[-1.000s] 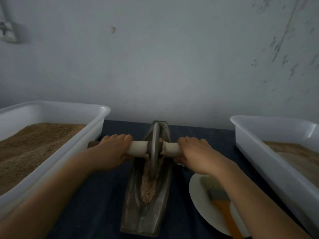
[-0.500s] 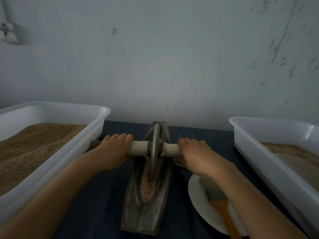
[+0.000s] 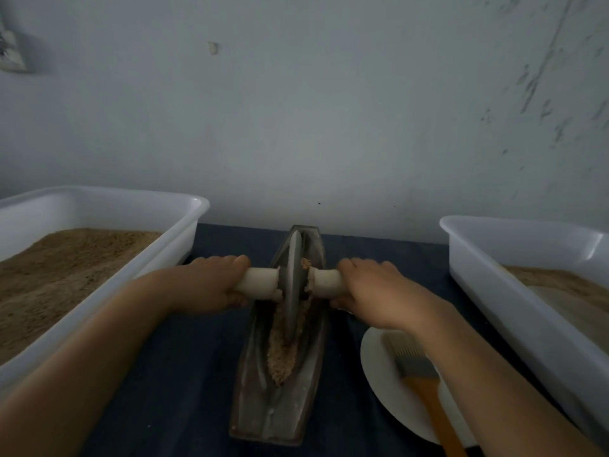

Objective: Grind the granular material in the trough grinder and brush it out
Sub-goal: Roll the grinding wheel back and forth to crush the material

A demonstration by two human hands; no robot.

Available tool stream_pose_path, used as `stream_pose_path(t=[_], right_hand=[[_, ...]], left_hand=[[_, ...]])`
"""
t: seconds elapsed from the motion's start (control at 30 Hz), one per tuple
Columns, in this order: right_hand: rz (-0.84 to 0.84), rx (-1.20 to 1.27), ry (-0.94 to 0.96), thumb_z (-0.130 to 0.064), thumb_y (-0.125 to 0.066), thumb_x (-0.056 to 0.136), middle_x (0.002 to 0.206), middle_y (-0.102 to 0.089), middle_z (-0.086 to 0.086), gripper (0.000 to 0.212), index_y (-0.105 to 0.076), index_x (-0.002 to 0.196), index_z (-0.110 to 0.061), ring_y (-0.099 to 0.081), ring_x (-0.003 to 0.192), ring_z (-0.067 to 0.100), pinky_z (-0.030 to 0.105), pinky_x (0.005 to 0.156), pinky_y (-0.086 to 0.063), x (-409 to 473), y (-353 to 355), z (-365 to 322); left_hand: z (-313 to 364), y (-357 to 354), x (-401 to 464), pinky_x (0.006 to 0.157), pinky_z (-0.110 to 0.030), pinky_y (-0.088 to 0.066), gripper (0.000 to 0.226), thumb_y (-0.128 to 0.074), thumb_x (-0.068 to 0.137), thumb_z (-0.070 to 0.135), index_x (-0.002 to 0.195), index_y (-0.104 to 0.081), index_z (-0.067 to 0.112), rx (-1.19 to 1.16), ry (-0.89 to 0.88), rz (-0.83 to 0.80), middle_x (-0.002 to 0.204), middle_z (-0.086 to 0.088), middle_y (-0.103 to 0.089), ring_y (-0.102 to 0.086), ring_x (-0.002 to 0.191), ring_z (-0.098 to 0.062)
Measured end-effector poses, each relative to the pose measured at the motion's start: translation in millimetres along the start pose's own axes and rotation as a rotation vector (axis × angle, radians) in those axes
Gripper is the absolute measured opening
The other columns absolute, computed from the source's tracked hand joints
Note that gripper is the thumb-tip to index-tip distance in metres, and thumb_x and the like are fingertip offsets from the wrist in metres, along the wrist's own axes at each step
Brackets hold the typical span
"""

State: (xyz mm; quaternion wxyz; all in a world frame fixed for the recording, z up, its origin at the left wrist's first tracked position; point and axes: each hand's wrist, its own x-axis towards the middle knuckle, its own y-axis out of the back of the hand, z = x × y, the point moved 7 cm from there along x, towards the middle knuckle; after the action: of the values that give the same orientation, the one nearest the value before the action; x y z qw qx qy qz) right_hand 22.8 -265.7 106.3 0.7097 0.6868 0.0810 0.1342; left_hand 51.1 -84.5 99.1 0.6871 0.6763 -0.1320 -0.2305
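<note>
Both hands on the roller axle in the head view: left hand (image 3: 211, 285) grips the left white handle (image 3: 260, 281), right hand (image 3: 372, 291) grips the right one, fingers curled tight around each. Grinding wheel (image 3: 291, 285) stands upright in the trough grinder (image 3: 280, 341), toward its far half, near the wall. Granular material (image 3: 280, 357) lies in the groove, mostly on the near side of the wheel, some stuck at the hub. Risks, my read: uneven push from one hand tilts the wheel and it climbs the trough wall, spilling grain onto the desk (image 3: 184, 374); overshoot at the far end kicks material out. Room: little travel left ahead, long run back toward the near end. Left bin (image 3: 184, 232) and right bin (image 3: 478, 282) flank the hands, elbows tight. Brush (image 3: 425, 380) rests on plate (image 3: 379, 384) under the right forearm; a wrist drop could knock it.
</note>
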Motion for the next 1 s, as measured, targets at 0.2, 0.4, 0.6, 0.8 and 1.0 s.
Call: stream_pose_path(t=[0.2,0.4,0.6,0.8,1.0], right_hand=[[0.316,-0.066,-0.015,-0.031,-0.054,0.091,0.113,-0.050,0.001,0.033,-0.045,0.119,-0.017,-0.045,0.100,0.021,0.033,0.078,-0.028,20,-8,20],[0.216,-0.061,-0.014,-0.032,-0.052,0.092,0.114,-0.051,0.004,0.030,-0.044,0.116,-0.014,-0.047,0.101,0.022,0.032,0.073,-0.024,14,-9,15],[-0.088,0.014,0.006,-0.042,-0.051,0.093,0.118,-0.051,0.004,0.040,-0.042,0.120,-0.013,-0.049,0.105,0.021,0.030,0.076,-0.027,-10,-2,-4],[-0.244,0.089,0.035,-0.042,-0.052,0.092,0.090,-0.039,-0.007,0.039,-0.042,0.117,-0.014,-0.041,0.083,0.010,0.021,0.055,-0.028,-25,4,-11],[0.031,-0.054,-0.003,-0.029,-0.052,0.094,0.115,-0.051,0.005,0.029,-0.043,0.116,-0.012,-0.048,0.103,0.023,0.032,0.074,-0.028,2,-4,2]], left_hand=[[1,6,21,0.101,-0.029,-0.031,0.038,-0.045,0.095,0.038,0.128,-0.035,0.022,0.259,0.069,0.505,0.128,0.004,-0.042,-0.042,0.115,-0.014],[0,4,16,0.099,-0.028,-0.033,0.039,-0.048,0.093,0.042,0.124,-0.036,0.022,0.177,0.040,0.435,0.126,0.004,-0.044,-0.044,0.113,-0.014],[6,1,-9,0.094,-0.023,-0.034,0.033,-0.051,0.092,0.041,0.117,-0.035,0.027,0.120,-0.039,0.124,0.122,0.009,-0.047,-0.046,0.107,-0.007],[8,-1,-23,0.093,-0.024,-0.040,0.029,-0.054,0.092,0.038,0.111,-0.033,0.032,-0.007,-0.063,-0.111,0.115,0.010,-0.049,-0.049,0.103,-0.006],[0,1,2,0.096,-0.025,-0.033,0.032,-0.048,0.094,0.040,0.120,-0.036,0.025,0.140,-0.034,0.250,0.124,0.007,-0.045,-0.045,0.110,-0.010]])
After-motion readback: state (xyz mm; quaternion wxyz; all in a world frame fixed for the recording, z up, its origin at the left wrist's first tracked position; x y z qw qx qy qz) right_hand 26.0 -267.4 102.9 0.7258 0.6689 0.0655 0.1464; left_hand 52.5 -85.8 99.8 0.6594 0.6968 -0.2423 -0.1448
